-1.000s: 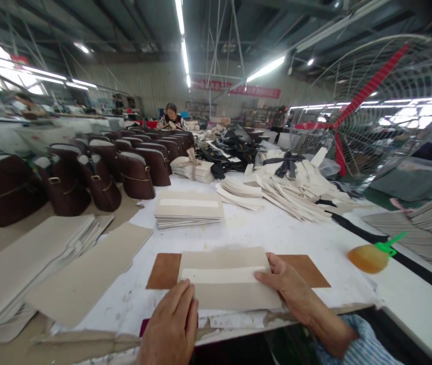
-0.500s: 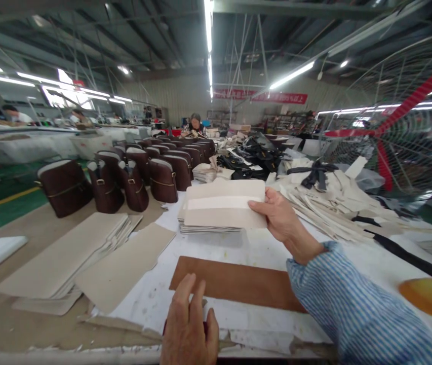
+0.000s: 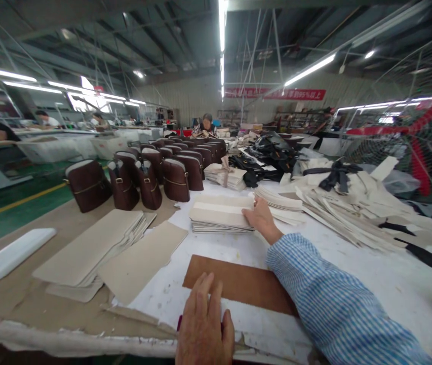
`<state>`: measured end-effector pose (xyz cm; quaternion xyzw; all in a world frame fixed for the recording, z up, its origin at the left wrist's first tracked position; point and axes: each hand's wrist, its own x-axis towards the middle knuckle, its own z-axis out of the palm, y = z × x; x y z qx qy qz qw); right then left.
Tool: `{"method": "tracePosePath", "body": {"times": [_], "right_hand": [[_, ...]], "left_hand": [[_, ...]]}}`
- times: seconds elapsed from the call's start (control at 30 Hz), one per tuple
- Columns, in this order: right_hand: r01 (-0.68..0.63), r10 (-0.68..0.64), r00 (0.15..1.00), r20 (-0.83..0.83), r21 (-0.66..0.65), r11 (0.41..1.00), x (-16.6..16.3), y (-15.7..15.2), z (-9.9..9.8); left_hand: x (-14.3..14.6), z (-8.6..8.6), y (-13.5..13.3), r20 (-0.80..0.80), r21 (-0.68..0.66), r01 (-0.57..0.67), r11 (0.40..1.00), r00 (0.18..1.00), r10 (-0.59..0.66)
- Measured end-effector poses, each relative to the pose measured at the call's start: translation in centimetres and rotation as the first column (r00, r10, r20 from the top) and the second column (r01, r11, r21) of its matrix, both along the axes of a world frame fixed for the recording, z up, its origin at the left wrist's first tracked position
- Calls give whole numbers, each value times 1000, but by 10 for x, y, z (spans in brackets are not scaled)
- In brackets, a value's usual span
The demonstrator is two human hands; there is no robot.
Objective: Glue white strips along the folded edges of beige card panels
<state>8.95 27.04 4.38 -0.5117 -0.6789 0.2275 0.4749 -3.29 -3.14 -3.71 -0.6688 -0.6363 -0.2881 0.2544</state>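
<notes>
My right hand (image 3: 261, 218), in a blue-and-white checked sleeve, pinches the right end of a beige panel (image 3: 219, 207) with a paler band along it. This panel lies on top of a neat stack of similar panels. Closer to me, a brown strip (image 3: 234, 281) rests flat on white paper, partly behind the right sleeve. My left hand (image 3: 204, 319) is at the near edge of the strip, palm down, fingers extended and thumb apart. Small bits of something dark red show on both sides of that palm; what it is stays hidden.
Left of the paper lie larger beige panels (image 3: 90, 248) and a white flat object (image 3: 14, 253). Rows of dark brown bags (image 3: 175, 180) stand behind. Beige offcuts (image 3: 345, 203) and black pieces (image 3: 272, 157) are heaped to the right, near a fan (image 3: 409, 132). A person (image 3: 207, 126) sits beyond.
My right hand has lowered the beige panel from just above the stack onto it. The left hand keeps its place by the brown strip. The view has turned a little left.
</notes>
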Motion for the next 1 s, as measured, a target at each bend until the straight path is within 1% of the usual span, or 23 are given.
{"method": "tracePosePath", "body": {"times": [0.07, 0.1, 0.13, 0.17, 0.2, 0.23, 0.27, 0.3, 0.33, 0.37, 0.4, 0.47, 0.57, 0.63, 0.7, 0.77, 0.83, 0.93, 1.0], "right_hand": [[8, -19, 997, 72, 153, 988, -7, -15, 2], [-45, 12, 991, 132, 244, 969, -14, -27, 3], [-158, 89, 971, 220, 317, 935, -23, -41, 3], [-322, 206, 921, 330, 350, 880, -33, -56, 3], [-502, 340, 831, 440, 333, 798, -45, -72, 2], [-669, 472, 702, 533, 267, 694, -58, -88, 1], [-786, 563, 568, 600, 193, 587, -72, -103, 0], [-856, 610, 456, 649, 132, 500, -86, -115, -2], [-893, 624, 375, 685, 88, 441, -99, -125, -4], [-910, 616, 325, 717, 60, 409, -113, -132, -6], [-918, 594, 285, 752, 37, 394, -125, -136, -8], [-921, 533, 220, 817, -6, 389, -144, -137, -11], [-927, 460, 136, 877, -51, 371, -161, -135, -13], [-935, 441, 105, 891, -62, 349, -165, -136, -14], [-937, 424, 90, 901, -67, 343, -166, -139, -15], [-931, 416, 100, 904, -63, 359, -165, -144, -13], [-921, 422, 131, 897, -48, 387, -163, -147, -7], [-894, 438, 209, 874, -10, 449, -150, -145, 8], [-868, 470, 295, 832, 28, 496, -127, -139, 21]], "left_hand": [[5, 4, -2, 57, -21, -11, 1000, 998, 12], [8, 6, -4, 96, -31, -16, 999, 995, 19], [11, 8, -4, 138, -43, -15, 999, 990, 21], [14, 11, -5, 178, -62, -6, 998, 984, 17], [16, 14, -5, 213, -90, 9, 996, 977, 10], [17, 16, -5, 240, -124, 25, 992, 971, 5], [18, 18, -6, 259, -161, 42, 986, 966, 1], [18, 19, -6, 269, -194, 55, 980, 963, -1], [18, 21, -6, 274, -219, 63, 974, 962, -1], [18, 21, -6, 279, -236, 68, 969, 960, 1], [18, 21, -6, 283, -246, 72, 967, 959, 1], [17, 21, -6, 295, -254, 80, 964, 956, -2], [17, 19, -6, 310, -250, 89, 964, 951, -8], [18, 18, -6, 310, -247, 94, 964, 951, -13], [18, 17, -6, 302, -242, 91, 966, 953, -15], [18, 17, -6, 293, -237, 83, 968, 956, -10], [18, 18, -5, 285, -234, 78, 969, 958, -8], [15, 20, -5, 267, -222, 71, 972, 964, -9], [13, 21, -4, 256, -208, 82, 975, 966, -27]]}}
